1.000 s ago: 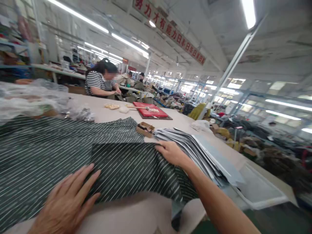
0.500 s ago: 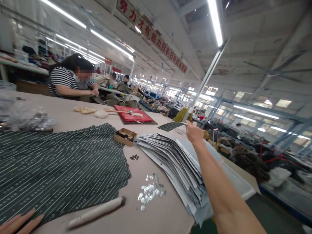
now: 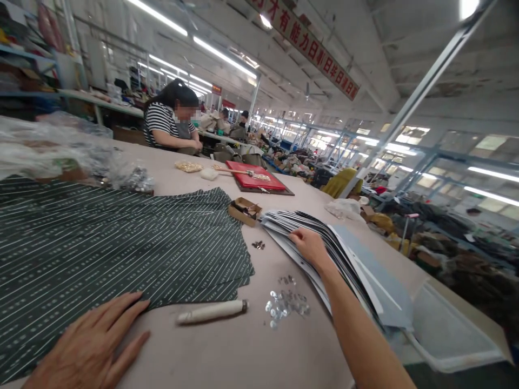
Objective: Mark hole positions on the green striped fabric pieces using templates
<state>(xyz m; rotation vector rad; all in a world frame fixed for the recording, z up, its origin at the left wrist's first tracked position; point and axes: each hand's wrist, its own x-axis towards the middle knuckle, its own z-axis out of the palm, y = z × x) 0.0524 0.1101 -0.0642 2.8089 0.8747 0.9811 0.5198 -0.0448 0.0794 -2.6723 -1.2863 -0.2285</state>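
My left hand (image 3: 93,340) lies flat on the near edge of the dark green striped fabric (image 3: 121,243), fingers spread. My right hand (image 3: 310,246) rests over a fanned stack of pale sheets and dark pieces (image 3: 352,259). Its fingers are curled together at the stack's left side, and what they pinch, if anything, is hidden. A pale wrapped stick (image 3: 213,312) lies between the hands. Near it is a scatter of shiny round metal discs (image 3: 279,308), with a small heap of dark metal bits (image 3: 258,245) farther back.
A small cardboard box (image 3: 245,210) adjoins the fabric and stack. Behind it lies a red board (image 3: 257,175) with a stick across it. Clear plastic bags (image 3: 60,146) sit at the left. A clear plastic tray (image 3: 454,329) stands at the right. A person in stripes (image 3: 170,119) sits across the table.
My right hand has come back from the stack's far end, where it held a dark striped piece, to the stack's left side. More of my left hand shows on the fabric. The view has turned left.
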